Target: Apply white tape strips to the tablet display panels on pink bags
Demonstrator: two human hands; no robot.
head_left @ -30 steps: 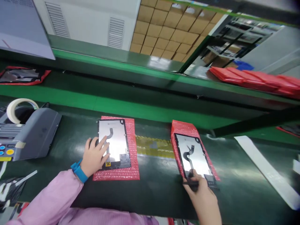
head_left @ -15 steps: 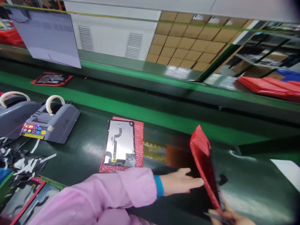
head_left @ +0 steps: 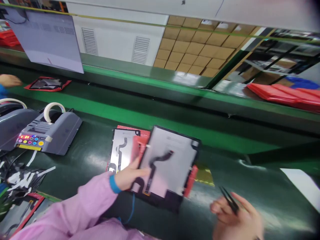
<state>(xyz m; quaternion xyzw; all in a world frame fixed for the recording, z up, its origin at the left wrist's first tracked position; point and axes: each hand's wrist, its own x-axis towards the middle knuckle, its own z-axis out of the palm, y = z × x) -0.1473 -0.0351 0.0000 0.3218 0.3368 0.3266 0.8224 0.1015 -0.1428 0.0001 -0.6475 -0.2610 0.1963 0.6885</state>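
Observation:
A tablet display panel (head_left: 172,166) with a silver back, black border and dark ribbon cable is tilted in the air, gripped at its left edge by my left hand (head_left: 131,175). Red bubble wrap (head_left: 191,180) shows behind it. Under and left of it, a second display panel (head_left: 122,143) lies on red bubble wrap on the bench, partly covered. Black tweezers (head_left: 230,200) are in my right hand (head_left: 237,216), apart from the panel, tips pointing up and left. A yellowish film strip (head_left: 205,175) lies beyond the held panel.
Two grey tape dispensers (head_left: 50,130) stand at left, near tape scraps and more panels. Another person's hand (head_left: 10,80) reaches in at far left by a panel in red wrap (head_left: 47,84). Red bags (head_left: 282,95) lie on the right shelf; a white sheet (head_left: 300,186) lies at right.
My left hand has moved left and now holds the panel, which has turned to show its back. My right hand has let go of it and keeps the tweezers. Another person's hand has appeared at left.

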